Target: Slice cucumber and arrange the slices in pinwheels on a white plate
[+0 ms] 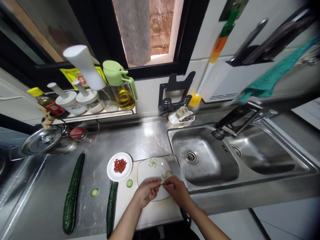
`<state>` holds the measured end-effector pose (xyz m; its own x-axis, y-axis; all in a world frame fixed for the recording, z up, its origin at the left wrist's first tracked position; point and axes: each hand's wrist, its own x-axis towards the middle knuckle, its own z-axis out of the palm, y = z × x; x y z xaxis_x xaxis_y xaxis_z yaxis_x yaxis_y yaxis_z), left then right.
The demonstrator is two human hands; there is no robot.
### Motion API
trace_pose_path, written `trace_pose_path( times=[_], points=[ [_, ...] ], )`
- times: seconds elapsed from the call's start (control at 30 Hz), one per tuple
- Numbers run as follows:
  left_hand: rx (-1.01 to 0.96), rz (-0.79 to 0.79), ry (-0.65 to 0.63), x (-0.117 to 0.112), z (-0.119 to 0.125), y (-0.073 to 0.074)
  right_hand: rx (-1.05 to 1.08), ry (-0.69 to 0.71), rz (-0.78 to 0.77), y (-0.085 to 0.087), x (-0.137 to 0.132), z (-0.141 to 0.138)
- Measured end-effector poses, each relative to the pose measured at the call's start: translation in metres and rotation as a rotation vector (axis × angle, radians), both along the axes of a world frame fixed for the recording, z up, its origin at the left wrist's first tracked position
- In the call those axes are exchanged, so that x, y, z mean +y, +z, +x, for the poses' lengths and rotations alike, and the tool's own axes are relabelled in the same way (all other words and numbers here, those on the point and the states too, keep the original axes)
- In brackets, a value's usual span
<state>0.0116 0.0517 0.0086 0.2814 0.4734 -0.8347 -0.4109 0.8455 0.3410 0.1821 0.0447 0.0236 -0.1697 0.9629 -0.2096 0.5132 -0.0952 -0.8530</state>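
Both my hands meet over a white square plate [147, 166] lying on a white cutting board [125, 206]. Between the fingertips of my left hand [147, 190] and my right hand [177, 190] is a thin green cucumber slice [161, 184], pinched from both sides. Curled cucumber slices [153, 163] rest near the plate's far edge, and more curled slices [166, 174] lie just beyond my right fingers. A round cucumber piece [129, 183] sits on the board left of the plate. At the board's left edge lies a cut cucumber [111, 210]. A black knife handle [185, 217] shows below my right wrist.
A small white dish [110, 166] of red pieces stands behind the board. Left on the steel counter are a whole cucumber [73, 196] and a cucumber end [94, 192]. The double sink [205, 160] adjoins the board's right. A seasoning shelf [100, 115] hangs at the back left.
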Motion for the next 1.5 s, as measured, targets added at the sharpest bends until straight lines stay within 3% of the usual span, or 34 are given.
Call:
trace_pose_path(
  times=[0.17, 0.37, 0.57, 0.8, 1.1, 1.5],
  points=[
    [0.158, 0.156, -0.052, 0.007, 0.011, -0.005, 0.011, -0.062, -0.116, -0.008, -0.001, 0.005],
    [0.468, 0.494, -0.134, 0.01, 0.023, -0.012, 0.084, -0.164, -0.242, -0.017, 0.001, 0.007],
    [0.761, 0.675, -0.244, 0.01, 0.031, -0.015, 0.039, -0.226, -0.113, -0.024, -0.001, 0.005],
    [0.891, 0.805, -0.326, 0.017, 0.038, -0.011, -0.194, -0.099, 0.068, -0.029, -0.001, 0.007],
    [0.967, 0.85, -0.408, 0.025, 0.042, -0.019, -0.447, -0.027, 0.111, -0.024, 0.005, 0.003],
    [1.059, 0.864, -0.482, 0.029, 0.045, -0.023, -0.553, -0.018, 0.112, -0.024, 0.006, 0.002]
  ],
)
